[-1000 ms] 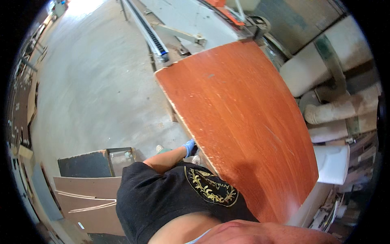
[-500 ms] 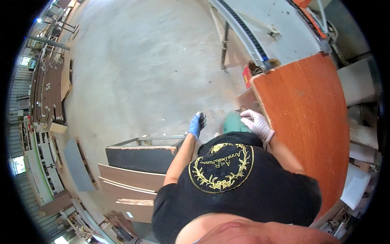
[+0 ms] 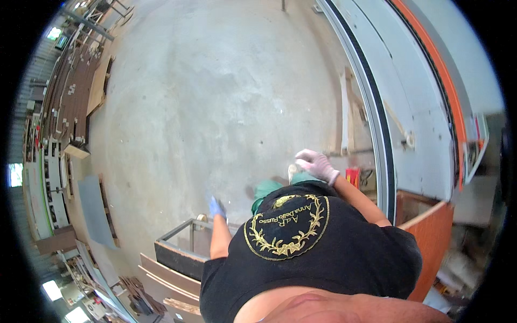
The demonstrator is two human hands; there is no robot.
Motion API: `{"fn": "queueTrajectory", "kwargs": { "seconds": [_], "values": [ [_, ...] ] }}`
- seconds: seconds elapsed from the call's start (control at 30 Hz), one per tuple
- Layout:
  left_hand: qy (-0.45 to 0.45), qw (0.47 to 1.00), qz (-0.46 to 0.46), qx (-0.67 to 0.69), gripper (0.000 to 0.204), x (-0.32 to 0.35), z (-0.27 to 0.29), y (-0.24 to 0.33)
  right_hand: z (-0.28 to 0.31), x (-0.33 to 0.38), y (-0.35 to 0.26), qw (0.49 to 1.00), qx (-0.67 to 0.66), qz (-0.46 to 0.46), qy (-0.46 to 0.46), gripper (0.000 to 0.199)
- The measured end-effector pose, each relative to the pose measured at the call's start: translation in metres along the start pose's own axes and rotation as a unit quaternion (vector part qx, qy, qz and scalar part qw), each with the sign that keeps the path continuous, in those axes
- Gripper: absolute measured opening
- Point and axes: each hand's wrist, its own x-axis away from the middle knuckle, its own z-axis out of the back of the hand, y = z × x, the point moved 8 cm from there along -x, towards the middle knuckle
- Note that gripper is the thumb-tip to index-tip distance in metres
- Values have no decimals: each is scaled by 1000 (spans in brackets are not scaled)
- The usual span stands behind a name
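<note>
My left hand, in a blue glove, hangs low by my side, just past a dark metal-framed cart. It is blurred, with its fingers stretched out and nothing seen in them. My right hand, in a pale pinkish glove, is in front of my body above the floor. Its fingers are loosely bent and hold nothing that I can see. A red box-like item lies low near my right wrist, beside the long machine bed. Neither hand touches anything.
An orange-brown wooden panel stands at my right. A metal rail with a black strip runs along the machine. Brown boards lie behind the cart; a grey sheet and stacked brown panels are at the left. Concrete floor stretches ahead.
I have moved forward past the wooden panel, and the machine bed is now beside me. My left hand has swung down and left; my right hand has moved away from the panel's edge.
</note>
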Motion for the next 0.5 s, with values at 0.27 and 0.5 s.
{"fn": "queueTrajectory", "kwargs": {
  "seconds": [0.27, 0.5],
  "values": [
    [-141, 818, 94, -550, 67, 62, 50, -165, -97, -30, 47, 958, 203, 143, -142, 28],
    [-107, 799, -21, -591, 69, -94, -46, -93, -67, 100, 482, 939, 244, -243, 5, 40]
  ]
}}
